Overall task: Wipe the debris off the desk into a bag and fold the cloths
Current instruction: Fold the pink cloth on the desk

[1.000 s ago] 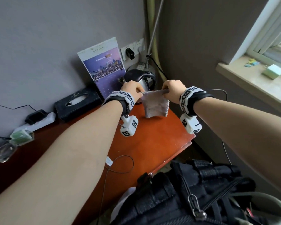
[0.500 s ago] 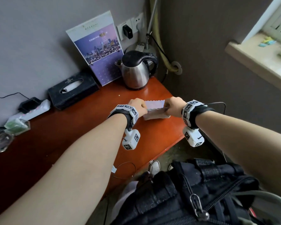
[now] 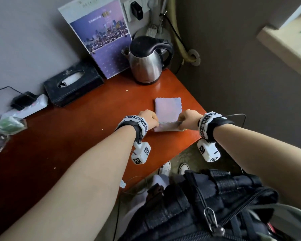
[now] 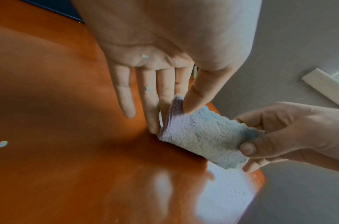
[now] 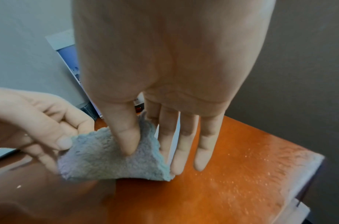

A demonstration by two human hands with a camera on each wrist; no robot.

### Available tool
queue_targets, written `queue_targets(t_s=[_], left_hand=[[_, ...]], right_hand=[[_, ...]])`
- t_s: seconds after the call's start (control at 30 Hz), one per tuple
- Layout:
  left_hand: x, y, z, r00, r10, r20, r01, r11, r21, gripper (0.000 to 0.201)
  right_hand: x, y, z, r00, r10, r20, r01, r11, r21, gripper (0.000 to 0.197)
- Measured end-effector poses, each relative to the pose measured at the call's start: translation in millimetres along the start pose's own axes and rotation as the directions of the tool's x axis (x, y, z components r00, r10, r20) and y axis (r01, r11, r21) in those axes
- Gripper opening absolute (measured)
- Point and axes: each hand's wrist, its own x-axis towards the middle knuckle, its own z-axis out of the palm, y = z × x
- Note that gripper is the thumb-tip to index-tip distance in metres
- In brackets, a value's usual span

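Here: glossy orange desk (image 3: 80, 129), crumbs (image 3: 54, 168); grey wall (image 3: 24, 40) behind.

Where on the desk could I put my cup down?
Best spot: the bare wood between the tissue box, the kettle and the cloth. The wide stretch left of the left hand is bare too, bar a few crumbs. The back wall and far-left end are crowded.

Hotel-style guest room or small bedroom corner. Red-brown wooden desk (image 3: 80, 129) against grey wall; steel electric kettle (image 3: 146, 64) far right; black tissue box (image 3: 73, 83) and wall calendar (image 3: 101, 35) behind; window sill (image 3: 283, 42) at right.
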Motion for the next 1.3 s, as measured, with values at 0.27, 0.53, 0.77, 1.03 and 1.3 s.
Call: queue_targets(t_s=[0.27, 0.53, 0.77, 1.03, 1.3], left_hand=[[27.4, -1.2, -8.6, 0.998, -0.009, -0.060, 0.006, 0.998, -0.059, 0.016], [63.1, 3.0, -22.7, 0.987, 0.041, -0.152, -0.047, 0.998, -0.039, 0.016], [97.9, 4.4, -23.6, 0.983, 0.057, -0.174, -0.067, 0.996, -0.051, 0.008], [126.6, 2.5, -17.8, 0.986, 0.006, -0.168, -0.024, 0.995, -0.101, 0.018], [129.3, 6.2, -11.2, 0.972, -0.038, -0.233, 0.019, 0.996, -0.085, 0.014]], right_hand=[[28.6, 4.4, -6.6, 0.993, 0.022, -0.114, -0.009, 0.994, 0.110, 0.032], [59.5, 3.8, -16.7, 0.969, 0.044, -0.245, -0.013, 0.992, 0.128, 0.027], [85.2, 8.2, -21.1, 0.965, 0.136, -0.224, -0.099, 0.980, 0.170, 0.032], [105.1, 16.3, -22.5, 0.954, 0.178, -0.241, -0.131, 0.971, 0.200, 0.029], [112.1, 19.0, -20.3, 0.957, 0.146, -0.251, -0.103, 0.978, 0.180, 0.017]])
